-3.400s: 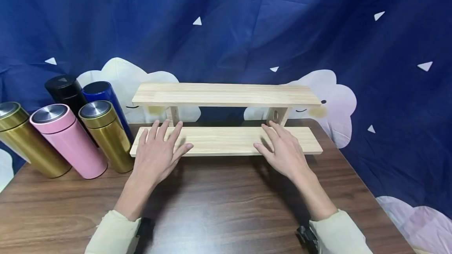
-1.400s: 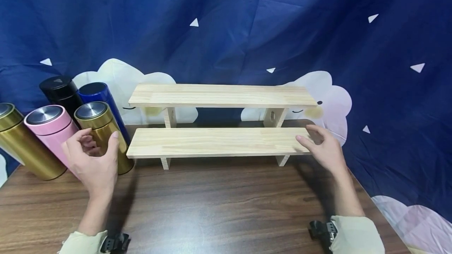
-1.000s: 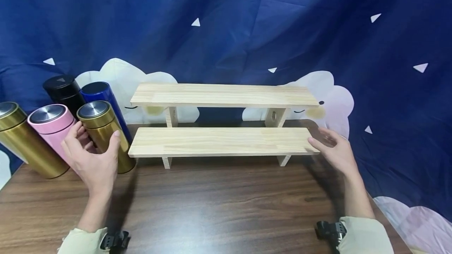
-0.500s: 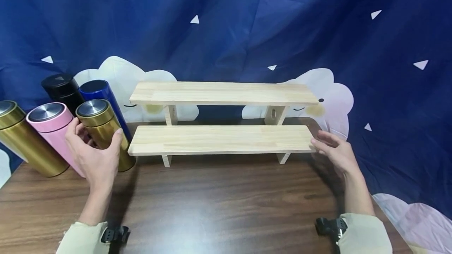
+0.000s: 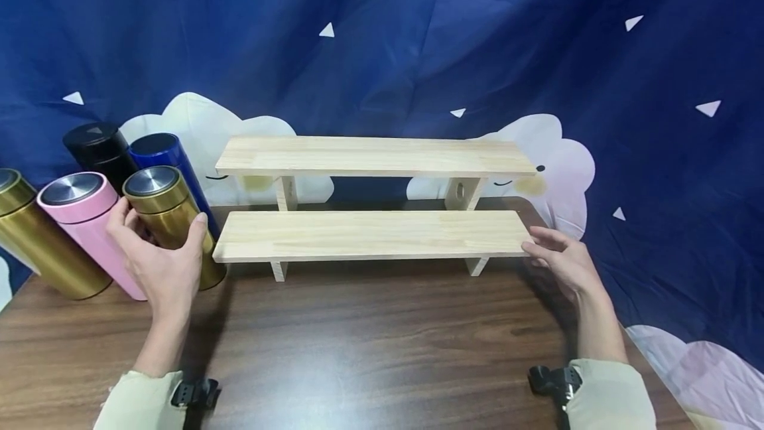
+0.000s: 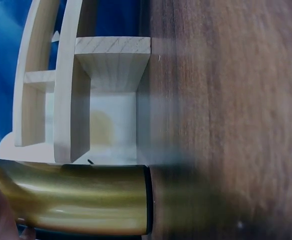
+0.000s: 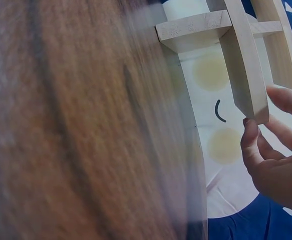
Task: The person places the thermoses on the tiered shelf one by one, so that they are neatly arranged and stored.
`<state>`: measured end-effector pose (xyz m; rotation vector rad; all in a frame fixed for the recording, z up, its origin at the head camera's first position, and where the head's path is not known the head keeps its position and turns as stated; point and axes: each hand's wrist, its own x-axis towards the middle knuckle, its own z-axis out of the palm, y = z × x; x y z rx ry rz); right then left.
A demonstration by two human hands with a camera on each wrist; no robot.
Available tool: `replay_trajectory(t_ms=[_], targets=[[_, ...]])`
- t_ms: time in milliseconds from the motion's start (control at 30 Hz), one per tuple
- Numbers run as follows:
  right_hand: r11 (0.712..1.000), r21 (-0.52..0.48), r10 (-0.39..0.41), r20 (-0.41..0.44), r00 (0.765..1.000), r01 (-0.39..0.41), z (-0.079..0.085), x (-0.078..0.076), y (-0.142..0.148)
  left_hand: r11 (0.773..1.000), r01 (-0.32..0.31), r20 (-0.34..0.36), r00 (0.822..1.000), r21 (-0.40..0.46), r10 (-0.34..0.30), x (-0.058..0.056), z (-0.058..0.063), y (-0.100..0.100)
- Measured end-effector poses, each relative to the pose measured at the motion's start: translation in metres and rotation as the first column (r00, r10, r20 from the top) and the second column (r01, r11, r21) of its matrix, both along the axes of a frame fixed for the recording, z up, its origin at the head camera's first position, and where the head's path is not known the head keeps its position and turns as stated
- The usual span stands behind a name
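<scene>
A two-tier wooden shelf rack [image 5: 370, 236] of pale wood stands on the table. My left hand [image 5: 162, 271] is curled round a gold thermos [image 5: 173, 217] with a steel-topped lid, thumb on its right side and fingers between it and the pink thermos. That gold thermos [image 6: 80, 197] lies across the bottom of the left wrist view, and only a bit of the hand shows there. My right hand [image 5: 570, 264] is at the right end of the lower board [image 7: 251, 75], thumb and fingers on either side of its corner in the right wrist view.
Left of the gripped thermos are a pink thermos [image 5: 89, 231] and a second gold thermos [image 5: 44, 244]. A black thermos [image 5: 101, 151] and a blue one [image 5: 179, 158] stand behind. Past the brown table [image 5: 358, 344] hangs a blue cloth [image 5: 382, 38] with clouds.
Both hands have left the top of the lower board. The left went to the gold thermos and closed round it; the right moved to the board's right end. The rack stays in place.
</scene>
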<state>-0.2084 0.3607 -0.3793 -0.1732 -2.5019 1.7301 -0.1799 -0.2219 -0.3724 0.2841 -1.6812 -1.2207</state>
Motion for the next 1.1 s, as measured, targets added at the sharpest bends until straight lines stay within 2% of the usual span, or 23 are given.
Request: replay_trajectory(t_ms=[133,233,400,467,600,733,900,1100], targets=[[0.996,-0.090,0.013,-0.015,1.000,-0.015,-0.001,0.000,0.002,1.000,-0.003,-0.018,1.000,0.009,0.003,-0.003,0.006,0.004],[0.986,-0.163,0.022,-0.025,0.999,-0.026,-0.002,0.000,0.003,1.000,0.003,-0.040,0.999,0.019,-0.002,0.000,0.014,0.010],[0.976,-0.214,0.029,-0.023,0.999,-0.033,-0.002,0.001,0.005,0.999,0.013,-0.068,0.998,0.030,-0.011,0.006,0.025,0.018],[0.980,-0.197,0.029,-0.012,1.000,-0.031,-0.002,0.001,0.006,0.999,0.013,-0.074,0.997,0.037,-0.010,0.005,0.023,0.017],[0.996,-0.080,0.030,0.013,0.999,-0.029,-0.001,0.000,0.007,0.998,0.014,-0.082,0.997,0.053,-0.010,-0.001,0.014,0.009],[0.999,0.015,0.036,0.030,0.999,-0.036,0.000,-0.001,0.008,0.999,0.012,-0.080,0.997,0.046,-0.009,-0.006,0.007,0.003],[0.998,0.058,0.037,0.046,0.998,-0.040,0.000,0.000,0.008,1.000,0.001,-0.068,0.998,-0.013,-0.001,-0.006,0.004,0.002],[0.995,0.097,0.016,0.054,0.998,-0.021,0.001,0.001,0.008,0.995,0.018,-0.076,0.997,-0.095,-0.026,-0.007,0.004,0.001]])
